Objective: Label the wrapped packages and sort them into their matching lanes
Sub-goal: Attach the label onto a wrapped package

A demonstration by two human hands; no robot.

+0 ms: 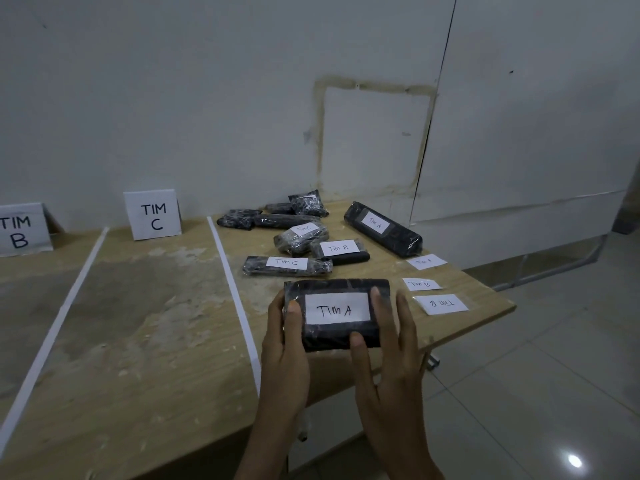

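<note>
Head view: we had both hands on one wrapped pack (337, 315), lifted just above the near edge of the worktop (149, 327). Left hand (284, 344) clasped its left end, thumb on the top face. Right hand (388, 344) clasped the right end, thumb on the lower front edge, one fingertip at the label's right side. Its label (337, 309) read "TIM A" and lay flat on the top face, apparently stuck.

The pack looked like a dark block under shiny cling film. We judged it light, fairly stiff and slick on the film, so end-on holds with fingers wrapped under seemed safer than pinching the faces. Pressing on the paper risked smudging or peeling it.

Signs for TIM C (152, 214) and TIM B (21, 230) stood at the back, with white strips (233, 292) dividing the lanes. No TIM A sign was in view; we took that lane to be further left, out of frame.

Other packs (287, 266) sat in a heap behind, some labelled, some bare. Three loose labels (441, 304) lay on the right, near the edge.
</note>
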